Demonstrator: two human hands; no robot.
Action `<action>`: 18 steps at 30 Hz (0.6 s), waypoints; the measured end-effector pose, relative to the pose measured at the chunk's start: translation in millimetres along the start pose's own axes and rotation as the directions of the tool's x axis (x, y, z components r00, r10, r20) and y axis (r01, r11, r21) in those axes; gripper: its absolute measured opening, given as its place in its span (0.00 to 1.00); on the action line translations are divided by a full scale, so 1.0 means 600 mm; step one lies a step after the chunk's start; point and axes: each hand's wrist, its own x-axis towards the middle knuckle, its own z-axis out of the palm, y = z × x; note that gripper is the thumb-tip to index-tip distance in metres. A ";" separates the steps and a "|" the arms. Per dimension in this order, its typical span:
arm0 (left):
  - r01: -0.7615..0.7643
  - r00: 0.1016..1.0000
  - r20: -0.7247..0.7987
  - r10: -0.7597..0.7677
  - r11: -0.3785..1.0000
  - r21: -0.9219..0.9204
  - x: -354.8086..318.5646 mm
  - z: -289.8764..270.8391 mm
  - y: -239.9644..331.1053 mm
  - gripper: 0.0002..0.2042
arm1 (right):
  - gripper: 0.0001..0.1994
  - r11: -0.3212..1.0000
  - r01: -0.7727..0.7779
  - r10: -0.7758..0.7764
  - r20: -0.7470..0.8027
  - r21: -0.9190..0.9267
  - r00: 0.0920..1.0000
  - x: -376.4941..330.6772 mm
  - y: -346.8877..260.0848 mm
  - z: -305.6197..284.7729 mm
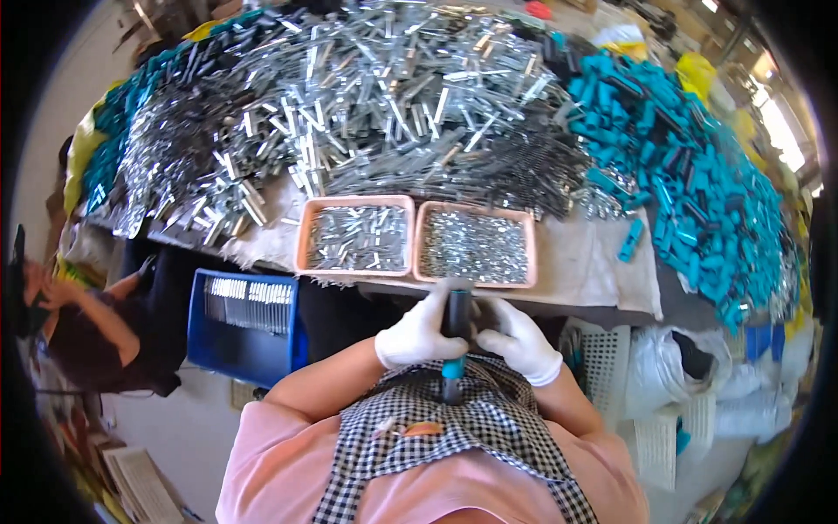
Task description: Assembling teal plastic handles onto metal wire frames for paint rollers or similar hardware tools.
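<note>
My left hand (421, 334), in a white glove, is wrapped round a black-and-teal tool handle (456, 316). The handle stands in front of my apron, and a grey metal end shows below its teal band. My right hand (521, 339), also gloved in white, is close beside the handle with its fingers curled in; whatever they hold is hidden. Just beyond my hands, two pink trays stand side by side at the table edge. The left tray (301, 248) holds small metal pins or bits, and the right tray (532, 251) holds tiny shiny metal parts.
A broad heap of metal rods and tubes (393, 113) covers the table. Teal handles (690, 192) are piled at the right. A blue crate (231, 348) with rows of metal shafts stands at the left. Another person (96, 323) sits far left. White sacks (663, 367) stand at the right.
</note>
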 end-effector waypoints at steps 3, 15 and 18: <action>0.036 0.999 0.008 -0.036 0.999 -0.019 0.002 0.002 0.006 0.39 | 0.28 0.999 -0.044 0.044 -0.015 -0.024 0.999 -0.007 0.001 -0.002; -0.016 0.999 -0.051 0.015 1.000 -0.025 -0.004 0.014 -0.005 0.31 | 0.27 0.998 -0.045 0.044 -0.033 -0.035 0.999 -0.024 0.002 -0.002; -0.008 0.996 -0.088 0.009 1.000 0.008 -0.005 0.016 -0.001 0.24 | 0.27 0.994 -0.043 0.038 -0.048 -0.097 0.998 -0.026 0.000 -0.001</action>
